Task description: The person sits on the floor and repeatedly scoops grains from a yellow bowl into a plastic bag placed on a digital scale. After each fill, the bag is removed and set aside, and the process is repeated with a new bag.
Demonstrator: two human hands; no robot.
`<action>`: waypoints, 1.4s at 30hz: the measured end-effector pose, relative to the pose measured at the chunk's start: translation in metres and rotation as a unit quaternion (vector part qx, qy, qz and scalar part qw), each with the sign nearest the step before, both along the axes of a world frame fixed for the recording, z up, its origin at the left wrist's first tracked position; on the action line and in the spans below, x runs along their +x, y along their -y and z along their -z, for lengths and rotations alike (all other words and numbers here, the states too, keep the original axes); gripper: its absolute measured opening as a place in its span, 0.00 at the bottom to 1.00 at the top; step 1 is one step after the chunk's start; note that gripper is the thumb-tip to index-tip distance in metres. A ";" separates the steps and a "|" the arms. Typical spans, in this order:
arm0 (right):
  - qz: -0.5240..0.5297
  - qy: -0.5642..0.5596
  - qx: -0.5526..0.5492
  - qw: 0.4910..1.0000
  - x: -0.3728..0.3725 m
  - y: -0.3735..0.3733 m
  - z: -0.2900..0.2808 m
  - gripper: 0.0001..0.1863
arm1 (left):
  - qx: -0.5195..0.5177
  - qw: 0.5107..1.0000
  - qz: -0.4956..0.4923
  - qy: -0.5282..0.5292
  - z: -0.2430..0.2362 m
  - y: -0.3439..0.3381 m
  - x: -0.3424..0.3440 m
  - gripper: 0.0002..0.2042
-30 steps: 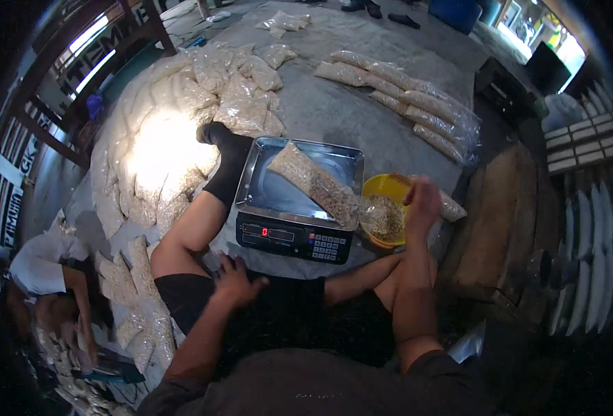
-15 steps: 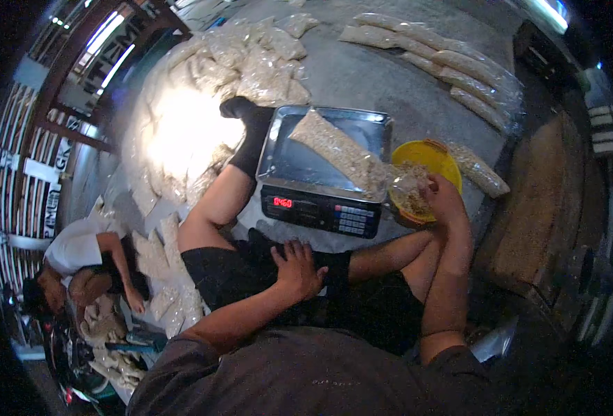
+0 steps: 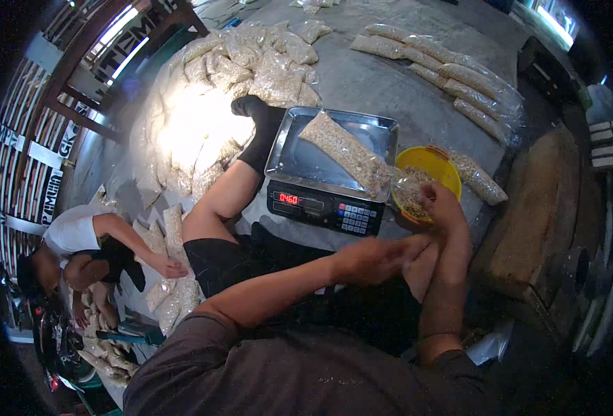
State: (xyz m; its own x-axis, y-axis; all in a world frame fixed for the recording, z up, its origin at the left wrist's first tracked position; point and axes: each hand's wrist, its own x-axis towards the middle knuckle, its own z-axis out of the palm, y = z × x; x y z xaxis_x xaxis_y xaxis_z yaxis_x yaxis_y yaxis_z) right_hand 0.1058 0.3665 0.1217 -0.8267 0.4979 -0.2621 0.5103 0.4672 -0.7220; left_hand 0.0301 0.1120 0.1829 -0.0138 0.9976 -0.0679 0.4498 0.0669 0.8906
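One clear bag (image 3: 341, 149) of pale grain lies aslant on one scale (image 3: 294, 152), whose readout glows with red digits above marked keys. Its loose end reaches one yellow tub (image 3: 439, 163). The right hand (image 3: 443, 206) is at the tub's rim, fingertips bunched; I can't tell on what. The left hand (image 3: 369, 261), blurred, crosses toward the right knee, its grip unclear. One co-worker (image 3: 77, 232) crouches left, near large lettering (image 3: 53, 191) on slats.
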 end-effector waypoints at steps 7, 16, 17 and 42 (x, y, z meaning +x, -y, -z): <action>-0.051 -0.115 -0.008 0.992 -0.013 0.011 -0.008 0.17 | 0.113 0.864 -0.256 -0.420 0.019 -0.071 -0.024 0.22; 0.092 -0.229 0.069 0.967 -0.032 0.033 0.002 0.15 | 0.135 0.893 -0.408 -0.135 0.034 -0.066 -0.038 0.09; 0.093 -0.253 0.097 0.958 -0.035 0.037 -0.002 0.15 | 0.133 0.887 -0.423 -0.130 0.032 -0.064 -0.041 0.08; -0.105 -0.106 0.224 0.963 -0.056 0.063 -0.009 0.15 | 0.244 0.872 -0.387 -0.174 0.039 -0.049 -0.069 0.10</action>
